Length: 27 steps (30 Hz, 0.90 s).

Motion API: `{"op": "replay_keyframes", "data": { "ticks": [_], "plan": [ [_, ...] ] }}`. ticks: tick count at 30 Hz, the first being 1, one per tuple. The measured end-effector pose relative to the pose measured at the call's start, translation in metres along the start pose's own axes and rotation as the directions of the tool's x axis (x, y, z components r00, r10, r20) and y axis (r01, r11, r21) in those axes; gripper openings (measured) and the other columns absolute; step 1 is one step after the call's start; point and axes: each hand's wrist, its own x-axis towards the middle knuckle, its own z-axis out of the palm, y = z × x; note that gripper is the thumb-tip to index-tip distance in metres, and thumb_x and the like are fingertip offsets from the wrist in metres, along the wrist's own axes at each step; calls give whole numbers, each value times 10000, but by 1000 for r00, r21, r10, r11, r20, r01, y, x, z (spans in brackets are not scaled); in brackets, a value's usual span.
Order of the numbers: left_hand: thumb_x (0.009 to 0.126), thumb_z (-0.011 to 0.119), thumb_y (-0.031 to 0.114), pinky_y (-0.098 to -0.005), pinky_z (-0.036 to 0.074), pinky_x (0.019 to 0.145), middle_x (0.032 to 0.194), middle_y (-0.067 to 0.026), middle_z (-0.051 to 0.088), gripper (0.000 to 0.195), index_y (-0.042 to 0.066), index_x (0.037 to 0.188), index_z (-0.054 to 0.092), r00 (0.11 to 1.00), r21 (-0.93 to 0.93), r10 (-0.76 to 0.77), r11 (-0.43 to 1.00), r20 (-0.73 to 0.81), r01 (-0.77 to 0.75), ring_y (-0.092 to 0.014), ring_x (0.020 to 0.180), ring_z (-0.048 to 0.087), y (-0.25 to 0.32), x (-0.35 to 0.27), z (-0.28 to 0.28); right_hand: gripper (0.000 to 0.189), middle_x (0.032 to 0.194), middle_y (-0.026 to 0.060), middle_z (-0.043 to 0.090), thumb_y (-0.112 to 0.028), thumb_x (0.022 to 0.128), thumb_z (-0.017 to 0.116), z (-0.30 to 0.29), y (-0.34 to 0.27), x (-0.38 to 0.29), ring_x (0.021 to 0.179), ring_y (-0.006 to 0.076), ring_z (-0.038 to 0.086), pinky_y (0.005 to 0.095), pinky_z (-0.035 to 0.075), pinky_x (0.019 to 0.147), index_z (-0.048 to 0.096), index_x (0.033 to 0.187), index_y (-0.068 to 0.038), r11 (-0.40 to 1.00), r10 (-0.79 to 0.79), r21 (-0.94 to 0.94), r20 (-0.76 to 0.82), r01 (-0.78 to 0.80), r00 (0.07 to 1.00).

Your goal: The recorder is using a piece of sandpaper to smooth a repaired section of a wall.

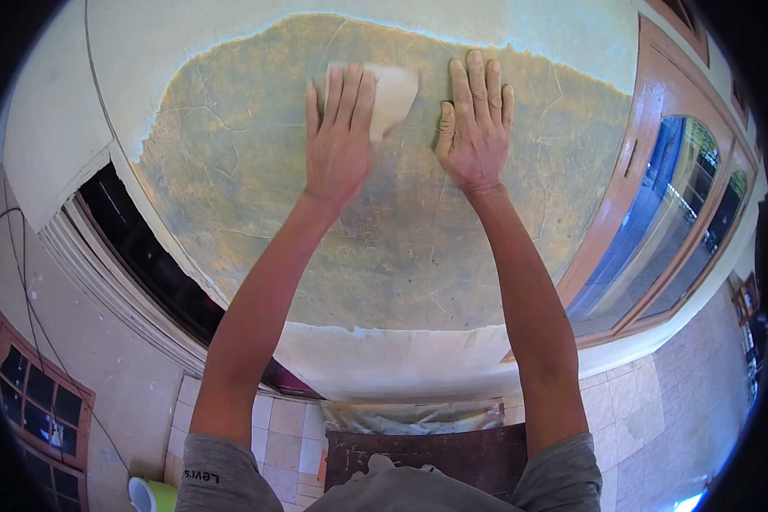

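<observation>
My left hand (339, 144) presses a pale sheet of paper (395, 96), which looks like sandpaper, flat against the wall. Hand and sheet are blurred, and the fingers hide the sheet's left part. A brownish bit shows at its lower corner. To the right, my right hand (477, 131) lies palm down on the wall with its fingers apart, holding nothing. Both hands rest on a large grey-brown bare plaster patch (384, 269), marked with fine cracks. A ragged edge of pale paint (550, 32) borders the patch above.
A wood-framed glass window (672, 185) borders the patch on the right, a dark opening (147, 230) on the left. Below me is a dark brown wooden surface (416, 454) above a tiled floor (285, 425). Cables (32, 307) hang at left near a green bucket (157, 495).
</observation>
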Motion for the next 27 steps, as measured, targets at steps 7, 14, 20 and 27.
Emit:
{"op": "replay_keyframes", "data": {
  "ticks": [7, 14, 20, 27],
  "plan": [
    [900, 573, 50, -599, 119, 1271, 1667, -161, 319, 730, 39, 1592, 340, 997, 66, -71, 995, -15, 72, -352, 1569, 239, 6, 57, -1, 517, 1657, 83, 390, -264, 1051, 461, 1, 3, -1, 1554, 318, 301, 524, 178, 1258, 480, 1560, -174, 999, 17, -47, -14, -18, 1000],
    [886, 510, 9, -616, 80, 1266, 1665, -115, 356, 718, 87, 1590, 395, 997, 74, -69, 995, 41, 66, -321, 1568, 263, 16, -37, 3, 527, 1663, 82, 380, -276, 1046, 471, -1, 14, -9, 1558, 332, 288, 546, 161, 1259, 475, 1564, -179, 999, 45, -29, -3, -45, 999],
    [966, 492, 81, -620, 20, 1271, 1668, -108, 356, 653, 97, 1606, 365, 995, 103, -14, 994, -100, 24, -313, 1568, 267, -21, 65, 2, 529, 1665, 78, 376, -277, 1045, 472, 3, 16, -5, 1561, 328, 280, 548, 154, 1262, 469, 1566, -183, 999, 46, -14, -18, -46, 999],
    [961, 570, 122, -627, 45, 1267, 1678, -101, 338, 686, 121, 1613, 354, 1000, 18, -13, 1000, -8, 13, -305, 1569, 264, 36, -2, 20, 496, 1638, 92, 421, -206, 1053, 450, -1, 19, -9, 1555, 339, 293, 537, 132, 1263, 492, 1539, -116, 998, 66, 19, -34, -66, 997]
  ]
}}
